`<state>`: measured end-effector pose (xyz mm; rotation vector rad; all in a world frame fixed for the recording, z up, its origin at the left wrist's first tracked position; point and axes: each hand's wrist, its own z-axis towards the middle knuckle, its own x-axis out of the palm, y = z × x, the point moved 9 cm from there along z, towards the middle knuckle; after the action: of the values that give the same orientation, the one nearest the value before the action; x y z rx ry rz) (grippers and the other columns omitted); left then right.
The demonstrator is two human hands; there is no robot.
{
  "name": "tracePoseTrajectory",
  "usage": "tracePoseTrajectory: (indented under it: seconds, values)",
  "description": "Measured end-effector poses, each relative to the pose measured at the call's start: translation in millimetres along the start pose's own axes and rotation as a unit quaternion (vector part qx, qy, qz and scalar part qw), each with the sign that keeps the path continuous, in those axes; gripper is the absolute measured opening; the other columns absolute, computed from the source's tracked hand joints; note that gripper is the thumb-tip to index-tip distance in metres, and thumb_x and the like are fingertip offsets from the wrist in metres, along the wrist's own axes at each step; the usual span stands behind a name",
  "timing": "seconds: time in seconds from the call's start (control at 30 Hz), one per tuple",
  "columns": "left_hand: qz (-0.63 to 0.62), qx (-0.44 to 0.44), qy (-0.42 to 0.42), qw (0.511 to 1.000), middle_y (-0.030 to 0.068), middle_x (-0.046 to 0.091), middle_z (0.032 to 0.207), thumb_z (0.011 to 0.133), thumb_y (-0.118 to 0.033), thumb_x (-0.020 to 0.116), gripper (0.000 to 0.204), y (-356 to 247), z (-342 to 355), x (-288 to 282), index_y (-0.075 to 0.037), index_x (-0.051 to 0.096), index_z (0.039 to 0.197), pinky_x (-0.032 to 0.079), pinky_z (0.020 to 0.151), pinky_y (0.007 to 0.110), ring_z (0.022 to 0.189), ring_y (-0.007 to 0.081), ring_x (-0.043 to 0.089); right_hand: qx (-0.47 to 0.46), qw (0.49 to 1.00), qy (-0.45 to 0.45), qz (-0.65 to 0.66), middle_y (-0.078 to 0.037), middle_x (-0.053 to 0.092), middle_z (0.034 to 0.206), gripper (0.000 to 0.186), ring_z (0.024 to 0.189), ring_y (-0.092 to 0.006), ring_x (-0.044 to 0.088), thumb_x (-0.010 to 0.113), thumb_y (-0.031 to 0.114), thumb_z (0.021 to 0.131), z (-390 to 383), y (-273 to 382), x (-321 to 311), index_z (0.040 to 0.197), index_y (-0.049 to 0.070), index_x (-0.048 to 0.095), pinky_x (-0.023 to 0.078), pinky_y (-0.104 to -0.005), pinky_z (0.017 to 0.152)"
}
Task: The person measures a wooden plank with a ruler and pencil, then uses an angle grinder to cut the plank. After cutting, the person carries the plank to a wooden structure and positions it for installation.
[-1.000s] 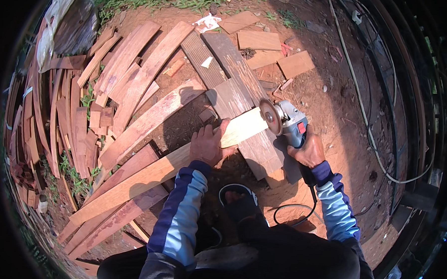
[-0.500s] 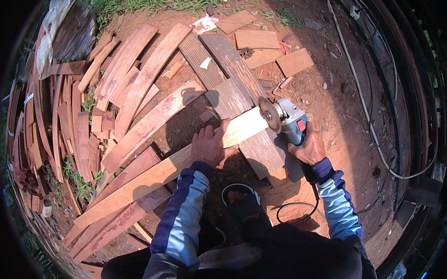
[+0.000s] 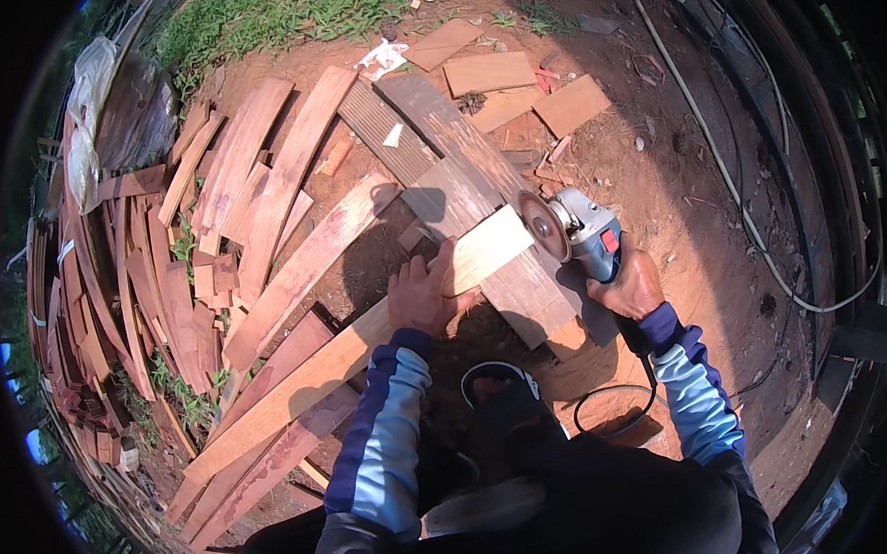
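My left hand grips a long pale plank, with the thumb on its near side and the fingers across its top. The plank runs from the lower left up to a bright end that rests over weathered boards. My right hand is wrapped round the body of an angle grinder. The grinder's round disc stands on edge just beside the plank's bright end; whether they touch, I cannot tell. A dark cord trails from the grinder's rear.
Many reddish boards and short offcuts lie at the left. Flat wood pieces rest on the dirt at the back. A pale hose curves along the right. My sandalled foot is close below the plank.
The grinder has shifted slightly right relative to the plank's end. My left hand keeps its hold on the plank. The whole view has turned a little.
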<state>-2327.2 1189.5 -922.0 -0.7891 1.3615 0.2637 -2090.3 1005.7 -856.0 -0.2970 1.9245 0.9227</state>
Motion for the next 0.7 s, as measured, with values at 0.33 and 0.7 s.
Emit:
tracePoseTrajectory:
  seconds: [0.33, 0.7]
  values:
    - [-0.005, 0.008, 0.004, 1.0, 0.0099, 0.054, 0.092, 0.065, -0.056, 0.077, 0.09, -3, 1, 1, -0.028, 0.045, 0.145, 0.045, 0.077, 0.047, 0.09, 0.0316, 0.058, -0.003, 1.0, 0.013, 0.001, -0.03, 0.062, 0.078, 0.075, 0.076, -0.0466, 0.065, 0.077, 0.022, 0.06, -37, -22, -6, 0.119, -0.011, 0.044, 0.051, -0.0461, 0.068]
    - [0.0, 0.018, -0.018, 1.0, 0.0099, 0.055, 0.092, 0.065, -0.053, 0.079, 0.091, -5, 1, -3, -0.029, 0.043, 0.145, 0.045, 0.078, 0.046, 0.09, 0.0324, 0.058, -0.019, 1.0, 0.008, -0.009, -0.03, 0.061, 0.072, 0.051, 0.07, -0.0491, 0.063, 0.074, 0.021, 0.062, -37, -12, -6, 0.095, -0.008, 0.048, 0.051, -0.0494, 0.062]
